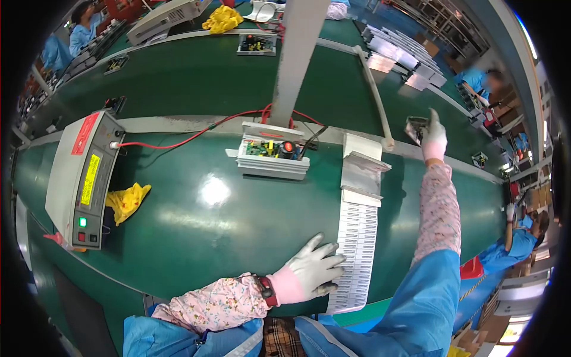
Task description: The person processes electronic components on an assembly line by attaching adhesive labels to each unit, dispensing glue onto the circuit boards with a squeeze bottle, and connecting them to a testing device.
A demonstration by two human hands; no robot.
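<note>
My left hand (312, 269), in a white glove with grey fingertips, lies spread open. Its fingers reach the left edge of a long sheet of printed labels (358, 244). A bent metal plate (361, 172) rests over the far end of that sheet. Stretched far forward, my right hand (435, 138) is gloved too, one finger extended upward. It is at the right end of a small cased circuit board (416, 127) on the far belt; whether it grips the board is unclear. Left of the sheet sits a circuit board in a finned metal housing (272, 156).
A tester with a lit yellow display (89, 178) stands at left, beside a yellow cloth (128, 202). Its red cable (196, 134) runs toward a metal post (297, 59). A pale bar (375, 98) crosses the far belt. Co-workers (514, 247) sit at right and far left.
</note>
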